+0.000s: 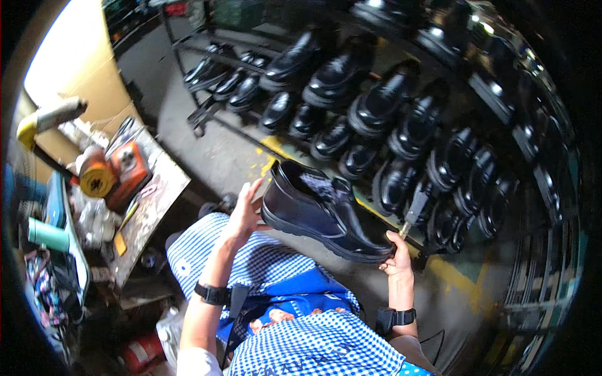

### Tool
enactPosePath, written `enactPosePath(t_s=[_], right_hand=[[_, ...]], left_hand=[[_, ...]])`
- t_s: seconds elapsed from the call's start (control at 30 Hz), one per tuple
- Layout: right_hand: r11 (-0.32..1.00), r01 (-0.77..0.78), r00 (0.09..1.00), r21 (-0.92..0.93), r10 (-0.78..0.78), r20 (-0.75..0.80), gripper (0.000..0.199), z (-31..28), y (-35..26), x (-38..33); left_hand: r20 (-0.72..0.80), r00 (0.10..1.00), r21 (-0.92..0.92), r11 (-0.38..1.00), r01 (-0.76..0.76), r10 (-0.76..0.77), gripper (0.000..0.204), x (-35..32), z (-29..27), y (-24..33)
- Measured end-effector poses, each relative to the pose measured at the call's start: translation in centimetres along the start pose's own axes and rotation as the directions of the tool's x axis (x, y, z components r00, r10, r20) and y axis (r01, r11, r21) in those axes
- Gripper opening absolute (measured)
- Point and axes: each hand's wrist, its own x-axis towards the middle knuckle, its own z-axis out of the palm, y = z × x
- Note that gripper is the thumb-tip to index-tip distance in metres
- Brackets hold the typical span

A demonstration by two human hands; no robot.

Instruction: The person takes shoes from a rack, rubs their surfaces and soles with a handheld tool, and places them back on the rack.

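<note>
A black leather slip-on shoe (323,213) with a thick ridged sole is held level above my lap, its toe to the right and its opening facing up. My right hand (397,255) grips the toe end, thumb on the upper and fingers curled beneath. At the heel, my left hand (244,216) has its fingers spread, the nearest ones right against the shoe. A slim tool (415,208) with a grey part and a brass-coloured end sticks up beside my right thumb; whether that hand holds it I cannot tell.
Ahead and to the right, a dark metal rack (222,125) bears rows of glossy black shoes (382,106). A worn workbench (163,182) on the left carries an orange round container (97,178) and tools. Below stands a red container (141,351). Yellow lines (458,276) mark the floor.
</note>
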Motion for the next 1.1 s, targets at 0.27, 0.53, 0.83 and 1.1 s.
enactPosePath(t_s=[0.27, 0.53, 0.83, 1.1], right_hand=[[0.985, -0.049, 0.993, -0.166, 0.066, 0.094, 0.027, 6.4, 0.4, -0.2], [0.956, 0.154, 0.985, -0.251, -0.129, 0.112, 0.025, 8.8, -0.3, -1.8], [0.793, 0.448, 0.887, -0.413, -0.338, 0.314, 0.05, 8.3, -1.2, -2.4], [0.661, 0.546, 0.83, -0.515, -0.345, 0.438, 0.063, 8.7, -1.2, -2.9]], left_hand=[[-0.182, 0.981, 0.0, 0.998, -0.062, 0.061, 0.049, -0.3, -4.5, -2.6], [-0.055, 0.998, -0.099, 0.994, -0.045, 0.039, 0.061, -0.6, -5.7, -2.2], [-0.026, 0.999, -0.088, 0.995, -0.045, 0.043, 0.065, -1.1, -6.0, -2.3], [0.078, 0.969, -0.435, 0.882, -0.179, 0.235, 0.053, -1.1, -6.4, -2.1]])
